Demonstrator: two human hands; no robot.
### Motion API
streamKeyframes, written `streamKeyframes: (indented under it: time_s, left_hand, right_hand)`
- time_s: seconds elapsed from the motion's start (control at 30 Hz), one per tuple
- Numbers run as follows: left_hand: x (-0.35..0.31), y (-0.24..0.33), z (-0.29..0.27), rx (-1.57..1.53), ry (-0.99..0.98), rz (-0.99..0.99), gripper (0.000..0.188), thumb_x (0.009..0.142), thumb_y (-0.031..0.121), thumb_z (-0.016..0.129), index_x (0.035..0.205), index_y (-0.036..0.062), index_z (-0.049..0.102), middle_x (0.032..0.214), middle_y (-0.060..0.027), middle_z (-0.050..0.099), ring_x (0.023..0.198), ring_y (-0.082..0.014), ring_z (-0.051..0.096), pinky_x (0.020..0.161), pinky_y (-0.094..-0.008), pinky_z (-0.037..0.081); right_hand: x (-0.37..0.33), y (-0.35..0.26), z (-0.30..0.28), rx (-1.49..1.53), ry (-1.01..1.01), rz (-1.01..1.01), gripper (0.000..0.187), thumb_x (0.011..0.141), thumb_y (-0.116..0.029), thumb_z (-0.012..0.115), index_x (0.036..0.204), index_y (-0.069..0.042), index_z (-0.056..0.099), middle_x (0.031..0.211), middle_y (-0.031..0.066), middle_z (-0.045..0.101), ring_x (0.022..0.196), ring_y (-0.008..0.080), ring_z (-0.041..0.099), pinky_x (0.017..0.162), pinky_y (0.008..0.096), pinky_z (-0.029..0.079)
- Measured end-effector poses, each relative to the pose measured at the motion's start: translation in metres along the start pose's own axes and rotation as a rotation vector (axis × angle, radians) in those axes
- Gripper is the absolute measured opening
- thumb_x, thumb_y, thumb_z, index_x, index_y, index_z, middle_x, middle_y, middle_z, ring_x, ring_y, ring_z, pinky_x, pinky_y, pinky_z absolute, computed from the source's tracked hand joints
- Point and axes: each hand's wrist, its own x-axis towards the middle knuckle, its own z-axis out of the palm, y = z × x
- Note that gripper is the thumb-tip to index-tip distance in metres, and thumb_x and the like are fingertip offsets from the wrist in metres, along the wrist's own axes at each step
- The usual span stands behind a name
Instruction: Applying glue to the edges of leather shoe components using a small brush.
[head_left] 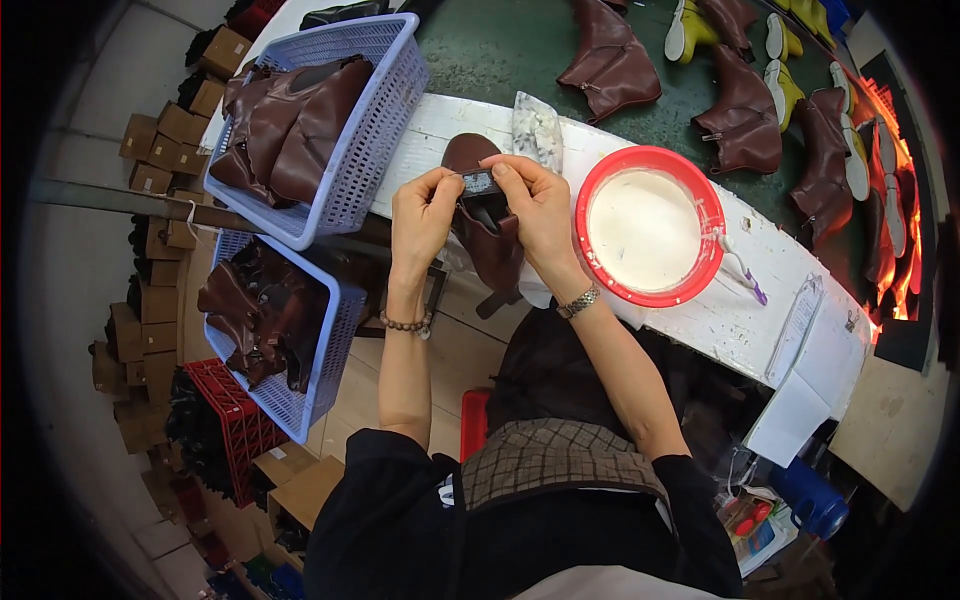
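Observation:
A brown leather ankle boot with a heel is between my two hands, at the near edge of the white worktable. My left hand is closed, its thumb and fingers pinching the left side of the boot's opening. On the opposite side, my right hand pinches the rim the same way. A dark label with light print shows between the thumbs at the opening. To the right of my right hand stands a red bowl of creamy white liquid. A white-handled brush with a purple tip leans at the bowl's right side.
Two blue plastic baskets of brown boots stand at the left. A green conveyor belt carries brown boots and yellow-green shoe lasts past a glowing orange heater. Papers hang at the table's right end. Cardboard boxes are stacked far left.

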Motion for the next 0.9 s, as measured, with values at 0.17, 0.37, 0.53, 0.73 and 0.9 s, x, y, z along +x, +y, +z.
streamKeyframes:
  time_s: [0.17, 0.37, 0.53, 0.73, 0.9]
  left_hand:
    - [-0.002, -0.003, 0.0, -0.048, -0.01, -0.017, 0.027, 0.096, 0.019, 0.06, 0.084, -0.0052, 0.067, 0.064, 0.0047, 0.053, 0.063, -0.0032, 0.044, 0.054, -0.0245, 0.034]
    - [-0.002, -0.004, 0.0, -0.039, -0.007, -0.016, 0.028, 0.096, 0.019, 0.06, 0.084, -0.0055, 0.066, 0.065, 0.0046, 0.053, 0.063, -0.0032, 0.044, 0.054, -0.0246, 0.033]
    - [0.0, -0.009, 0.001, -0.087, -0.027, -0.002, 0.028, 0.097, 0.019, 0.058, 0.084, -0.0048, 0.065, 0.066, 0.0053, 0.052, 0.064, -0.0031, 0.043, 0.055, -0.0247, 0.032]
    - [0.0, -0.008, 0.004, -0.121, -0.046, -0.028, 0.027, 0.098, 0.018, 0.056, 0.083, -0.0033, 0.064, 0.068, 0.0066, 0.051, 0.066, -0.0025, 0.041, 0.056, -0.024, 0.031]
    - [-0.001, -0.01, 0.003, -0.148, -0.059, -0.024, 0.026, 0.099, 0.017, 0.055, 0.083, -0.0025, 0.062, 0.069, 0.0067, 0.05, 0.066, -0.0023, 0.041, 0.057, -0.024, 0.031]
  right_hand:
    - [-0.004, -0.005, 0.002, -0.016, 0.018, 0.003, 0.019, 0.103, -0.011, 0.062, 0.112, 0.001, 0.075, 0.093, -0.0004, 0.073, 0.076, 0.001, 0.061, 0.065, 0.0175, 0.048]
    - [-0.005, -0.008, 0.003, -0.03, 0.019, -0.004, 0.019, 0.103, -0.012, 0.063, 0.112, 0.0, 0.075, 0.091, -0.0018, 0.072, 0.074, -0.0006, 0.058, 0.062, 0.0163, 0.044]
    - [-0.004, -0.006, 0.004, -0.021, 0.038, -0.01, 0.019, 0.103, -0.012, 0.063, 0.112, 0.0, 0.075, 0.09, -0.0025, 0.071, 0.071, -0.0013, 0.055, 0.06, 0.0162, 0.041]
    - [-0.005, -0.011, 0.003, -0.04, 0.046, 0.016, 0.02, 0.103, -0.013, 0.064, 0.112, -0.001, 0.076, 0.085, -0.0048, 0.069, 0.064, -0.0027, 0.048, 0.054, 0.0163, 0.036]
    - [-0.006, -0.014, 0.005, -0.054, 0.063, 0.045, 0.018, 0.102, -0.01, 0.062, 0.105, 0.002, 0.075, 0.085, -0.0022, 0.07, 0.072, 0.0009, 0.057, 0.062, 0.0195, 0.046]
